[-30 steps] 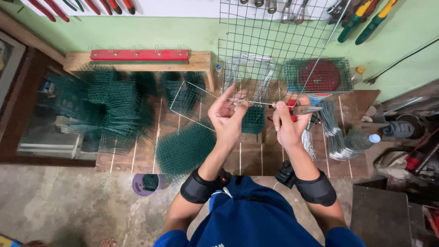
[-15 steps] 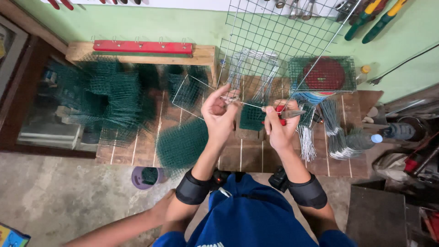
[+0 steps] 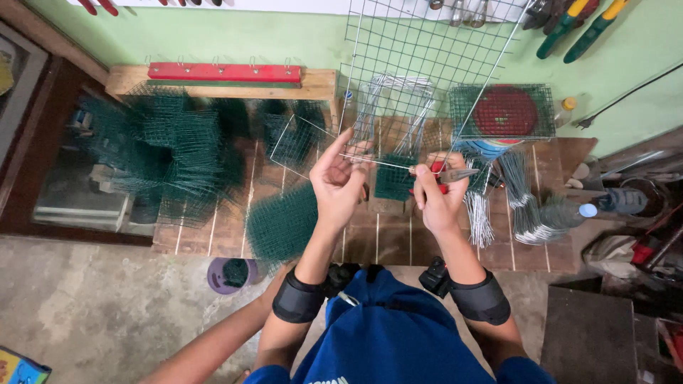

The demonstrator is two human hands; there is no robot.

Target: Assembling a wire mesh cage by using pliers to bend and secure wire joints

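Note:
My left hand (image 3: 340, 181) pinches the near edge of a bare silver wire-mesh panel (image 3: 420, 57) that rises up and away from me. My right hand (image 3: 435, 195) grips red-handled pliers (image 3: 449, 173), whose jaws point right along that same lower edge wire. Both hands are held close together above a wooden slatted workbench (image 3: 384, 238). Black bands wrap both wrists.
Green mesh pieces (image 3: 171, 153) are piled at left, and a rounded green one (image 3: 281, 224) lies nearer. Bent silver wire bundles (image 3: 530, 206) lie at right. A small wire cage over a red disc (image 3: 505, 112) stands behind. A purple cup (image 3: 226, 274) sits on the floor.
Both hands stay on the panel's lower edge. The left hand's fingers have shifted slightly along the wire, and the view has tipped a little.

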